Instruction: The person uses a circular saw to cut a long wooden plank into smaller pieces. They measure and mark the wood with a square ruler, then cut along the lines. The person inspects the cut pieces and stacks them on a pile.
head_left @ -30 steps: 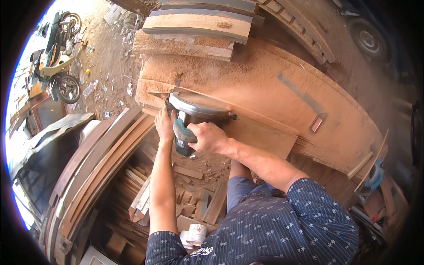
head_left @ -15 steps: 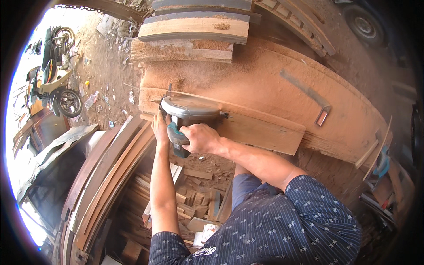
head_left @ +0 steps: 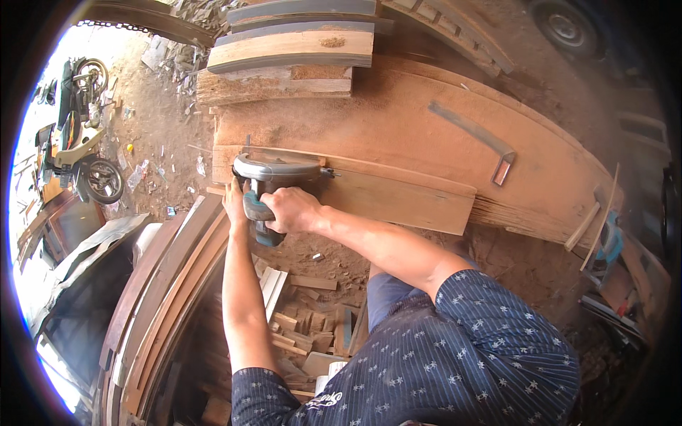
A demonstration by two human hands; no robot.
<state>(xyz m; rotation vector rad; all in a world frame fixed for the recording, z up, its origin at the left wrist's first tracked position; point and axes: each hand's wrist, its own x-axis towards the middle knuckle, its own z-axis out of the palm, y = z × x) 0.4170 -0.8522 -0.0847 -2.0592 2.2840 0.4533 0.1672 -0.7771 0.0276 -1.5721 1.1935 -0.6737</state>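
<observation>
Silver metal covers the top of the saw (head_left: 277,169), which sits over the left part of the board (head_left: 398,202). The board lies along the near edge of a slab (head_left: 327,124), and orange-brown dust covers much of this slab.

The relation to notice is between 2 long axes. The board runs from left to right, and its right end comes a little nearer to the person. The saw's guard lies almost along the same line, so both are nearly parallel. Most of the visible board is to the right of the saw; only a short part shows to the left.

The right hand (head_left: 295,208) is closed around the saw's teal and black handle, on the near side of the guard. The left hand (head_left: 236,204) is nearer to the board's left end. Its fingers reach up at the left end of the saw, but their tips are hidden, so how far it is open, or whether it grips, cannot be told.

Beyond the board, apart from it, lies a square (head_left: 469,129). Timber (head_left: 291,46) is stacked at the far side.
</observation>
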